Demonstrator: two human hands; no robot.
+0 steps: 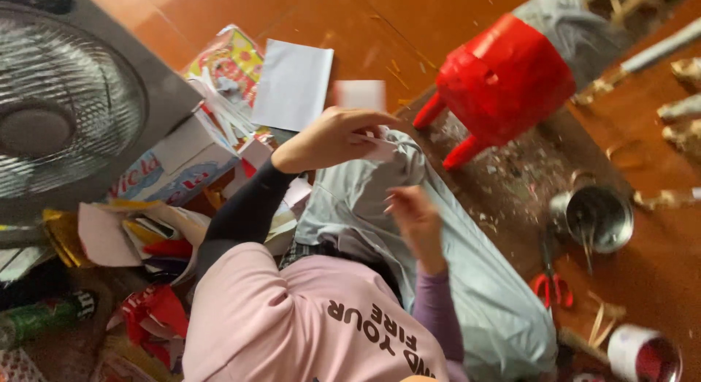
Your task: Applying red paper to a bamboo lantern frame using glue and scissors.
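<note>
My left hand (pixel 328 137), on a dark-sleeved arm, is raised over my lap and pinches a small pale paper piece (pixel 376 144) between thumb and fingers. My right hand (pixel 416 218), on a purple-sleeved arm, hovers just below it above a grey-blue cloth (pixel 475 280) spread over my legs. Its fingers are curled and blurred, so whether they hold anything is unclear. My pink shirt fills the lower middle of the view.
A grey box fan (pixel 66 104) stands at the upper left. Printed cardboard boxes (pixel 182 163), a white sheet (pixel 292 82) and paper scraps lie left. On the orange floor to the right are a red stool (pixel 504 79), a metal pot (pixel 595 218), red-handled scissors (pixel 551 287) and a cup (pixel 646 353).
</note>
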